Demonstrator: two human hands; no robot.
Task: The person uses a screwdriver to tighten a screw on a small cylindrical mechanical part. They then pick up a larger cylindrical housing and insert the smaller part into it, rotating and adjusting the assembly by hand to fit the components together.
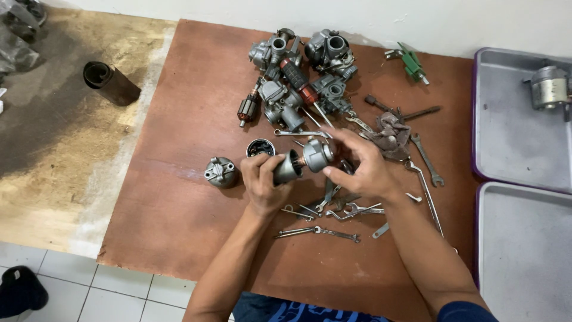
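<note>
At frame centre, our left hand (262, 182) is wrapped round a grey metal housing (288, 169); our right hand (357, 167) pinches the round metal part (317, 155) against its end, fingers curled. Parts meet but look not fully seated, we'd judge. Left of them, a cap (221, 173) and open cup (260, 148) sit unfitted; carb pile (304, 71) upper centre, wrenches (319, 232) below.

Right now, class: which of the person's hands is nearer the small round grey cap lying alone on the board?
Left. The left hand lies just right of the cap; the right hand is farther right.
</note>
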